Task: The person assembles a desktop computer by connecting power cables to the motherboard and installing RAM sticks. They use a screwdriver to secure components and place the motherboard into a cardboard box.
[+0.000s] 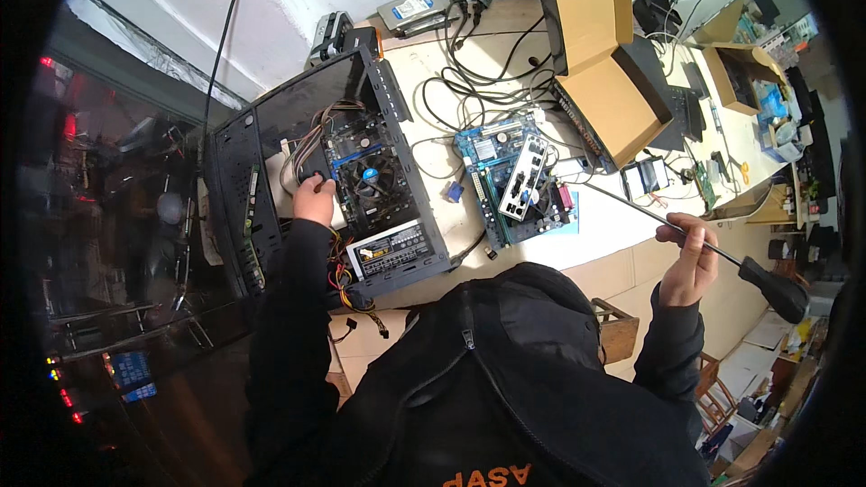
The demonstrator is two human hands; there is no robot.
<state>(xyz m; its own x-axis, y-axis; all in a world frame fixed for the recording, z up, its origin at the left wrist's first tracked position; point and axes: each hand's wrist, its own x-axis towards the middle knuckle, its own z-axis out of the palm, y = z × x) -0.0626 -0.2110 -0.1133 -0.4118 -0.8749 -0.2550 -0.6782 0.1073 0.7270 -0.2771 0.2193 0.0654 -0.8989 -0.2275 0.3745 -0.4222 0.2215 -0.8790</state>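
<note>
An opened black computer case [424, 182] lies on its side at the left of the table. Inside it are a motherboard with a blue-centred cooling fan [371, 178], a bundle of cables [311, 140] and a labelled power supply [391, 251]. My left hand [313, 204] reaches into the case left of the fan, fingers closed on or against a dark part; what they hold is hidden. Out to the right, my right hand [690, 261] grips a long screwdriver [774, 290] by its shaft. Its black handle points down right, its tip toward the loose motherboard.
A second motherboard [492, 149] lies mid-table with a metal I/O shield [526, 182] on it. Behind are tangled black cables [487, 81] and an open cardboard box [600, 27]. A hard drive [413, 9] sits by the wall. A wooden stool [617, 332] stands below.
</note>
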